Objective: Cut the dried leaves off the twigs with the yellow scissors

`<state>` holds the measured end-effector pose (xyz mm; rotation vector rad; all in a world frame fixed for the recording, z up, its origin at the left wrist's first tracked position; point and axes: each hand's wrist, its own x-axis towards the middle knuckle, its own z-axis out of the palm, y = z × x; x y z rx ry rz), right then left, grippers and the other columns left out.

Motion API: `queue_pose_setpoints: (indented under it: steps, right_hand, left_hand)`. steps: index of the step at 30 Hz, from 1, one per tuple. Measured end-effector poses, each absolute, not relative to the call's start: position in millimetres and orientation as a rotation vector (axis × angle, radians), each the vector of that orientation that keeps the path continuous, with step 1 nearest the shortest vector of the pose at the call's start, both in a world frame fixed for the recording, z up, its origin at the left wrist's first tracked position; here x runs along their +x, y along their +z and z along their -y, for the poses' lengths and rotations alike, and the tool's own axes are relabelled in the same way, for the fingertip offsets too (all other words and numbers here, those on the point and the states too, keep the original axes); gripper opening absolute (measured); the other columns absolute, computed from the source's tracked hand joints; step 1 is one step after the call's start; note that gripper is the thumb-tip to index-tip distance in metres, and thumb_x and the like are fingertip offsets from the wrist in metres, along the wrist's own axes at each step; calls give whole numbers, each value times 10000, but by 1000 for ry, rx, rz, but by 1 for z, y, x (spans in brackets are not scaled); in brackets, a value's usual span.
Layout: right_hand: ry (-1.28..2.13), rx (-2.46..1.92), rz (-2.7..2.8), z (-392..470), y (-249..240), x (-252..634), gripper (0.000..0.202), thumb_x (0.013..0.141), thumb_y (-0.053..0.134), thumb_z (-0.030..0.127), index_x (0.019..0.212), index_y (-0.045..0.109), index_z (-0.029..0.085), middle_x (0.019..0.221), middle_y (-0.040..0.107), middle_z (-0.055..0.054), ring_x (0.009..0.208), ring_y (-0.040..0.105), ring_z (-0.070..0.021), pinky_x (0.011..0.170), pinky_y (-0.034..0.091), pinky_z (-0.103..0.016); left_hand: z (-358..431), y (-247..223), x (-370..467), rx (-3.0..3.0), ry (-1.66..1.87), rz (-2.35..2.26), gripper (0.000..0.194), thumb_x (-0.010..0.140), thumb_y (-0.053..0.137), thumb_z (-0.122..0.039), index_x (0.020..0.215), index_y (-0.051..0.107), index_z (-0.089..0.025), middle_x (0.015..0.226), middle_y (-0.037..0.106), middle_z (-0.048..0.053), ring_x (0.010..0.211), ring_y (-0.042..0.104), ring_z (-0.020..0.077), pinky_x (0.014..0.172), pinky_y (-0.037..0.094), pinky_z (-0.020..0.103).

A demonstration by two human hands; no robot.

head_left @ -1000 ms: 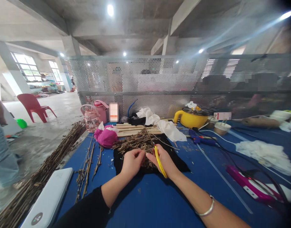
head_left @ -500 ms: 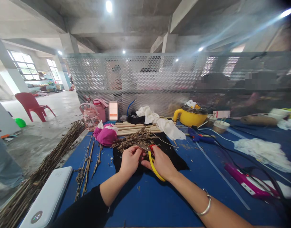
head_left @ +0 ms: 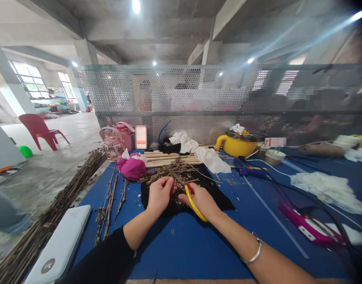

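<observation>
My right hand (head_left: 200, 201) is closed around scissors (head_left: 195, 205) with yellow and red handles. Their blades reach up and left, over a heap of short dry twigs (head_left: 169, 169). Just left of the blades, my left hand (head_left: 161, 194) is pinched shut, thumb against fingers. What it pinches cannot be told from the brown twigs behind it. Under the heap lies a black cloth (head_left: 221, 199) on the blue tabletop (head_left: 175, 252).
Longer dry stalks (head_left: 108, 205) and a white power bank (head_left: 61, 244) lie at left. Behind are a purple cloth bundle (head_left: 131, 167), wooden sticks (head_left: 160, 157) and a yellow pot (head_left: 238, 146). A glue gun (head_left: 249, 169) and a magenta power strip (head_left: 302, 225) with cables are at right.
My left hand has shifted slightly up and left, its fingertips drawn away from my right hand's. The scissors have turned a little in my right hand. At far left, a bystander's hand has left view.
</observation>
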<state>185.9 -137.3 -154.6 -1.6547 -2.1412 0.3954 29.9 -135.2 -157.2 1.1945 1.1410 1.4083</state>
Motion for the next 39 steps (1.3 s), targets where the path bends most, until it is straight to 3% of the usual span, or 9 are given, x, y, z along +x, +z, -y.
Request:
queue_pose_setpoints:
  steps: [7, 11, 18, 26, 30, 33, 36, 39]
  right_hand:
    - [455, -1490, 2222, 139, -155, 190, 502, 672, 609, 568, 977, 480, 191, 879, 616, -70, 710, 573, -180, 586, 339, -239]
    - [418, -1508, 2244, 138, -153, 190, 455, 698, 573, 580, 927, 493, 195, 787, 620, -51, 654, 569, -178, 549, 314, -239]
    - [366, -1624, 2244, 134, -154, 194, 387, 685, 585, 578, 768, 519, 205, 679, 610, -26, 577, 540, -156, 500, 254, -231]
    - [345, -1639, 2261, 127, -156, 200, 413, 675, 576, 611, 727, 547, 202, 651, 596, -27, 559, 523, -150, 488, 253, -232]
    - [340, -1597, 2316, 121, -147, 216, 424, 669, 586, 600, 828, 560, 208, 683, 600, -25, 613, 548, -169, 504, 282, -231]
    - [471, -1513, 2381, 115, -140, 233, 460, 669, 593, 584, 936, 545, 212, 762, 617, -29, 645, 551, -166, 534, 327, -227]
    - [508, -1525, 2393, 111, -137, 248, 466, 653, 592, 606, 878, 550, 200, 753, 616, -31, 622, 525, -157, 545, 345, -236]
    - [526, -1514, 2412, 109, -135, 254, 467, 655, 580, 619, 835, 553, 189, 715, 603, -24, 593, 491, -144, 538, 341, -238]
  left_hand:
    - [134, -159, 25, 1443, 1393, -1227, 199, 752, 478, -271, 677, 615, -148, 582, 584, -2, 528, 513, 104, 527, 426, 202]
    - [136, -159, 23, 1597, 1356, -1286, 202, 748, 446, -217, 672, 623, -156, 615, 620, 8, 555, 537, 113, 545, 419, 201]
    - [133, -158, 16, 1761, 1266, -1422, 254, 783, 437, -270, 629, 606, -159, 566, 606, -1, 517, 516, 107, 515, 369, 199]
    - [129, -161, 11, 1875, 1130, -1531, 287, 797, 447, -311, 668, 660, -166, 575, 626, 7, 523, 533, 119, 542, 379, 219]
    - [124, -159, 1, 2022, 941, -1614, 164, 730, 574, -286, 794, 692, -192, 716, 688, 24, 649, 594, 156, 667, 422, 252]
    - [119, -155, -10, 2077, 963, -1724, 229, 726, 592, -238, 942, 650, -192, 836, 690, 33, 763, 608, 170, 743, 431, 260]
    - [116, -148, -22, 2067, 1007, -1903, 235, 765, 549, -214, 989, 612, -178, 916, 673, 54, 844, 602, 177, 780, 428, 266]
    - [115, -146, -32, 2090, 781, -1985, 195, 760, 571, -271, 925, 635, -190, 889, 675, 57, 846, 606, 195, 746, 430, 273]
